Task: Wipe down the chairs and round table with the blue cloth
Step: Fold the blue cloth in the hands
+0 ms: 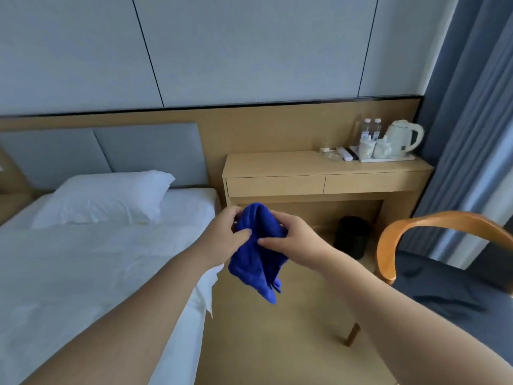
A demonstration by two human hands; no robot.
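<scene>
The blue cloth hangs bunched in mid-air at the centre of the view, its loose end drooping down. My left hand grips its upper left side and my right hand pinches its right side, both arms stretched forward. A chair with a curved wooden backrest and a dark grey seat stands at the right, a little beyond my right forearm. No round table is in sight.
A bed with white sheets and a pillow fills the left. A wooden desk against the wall carries a kettle, cups and bottles. A black bin sits under it. Grey curtains hang at the right.
</scene>
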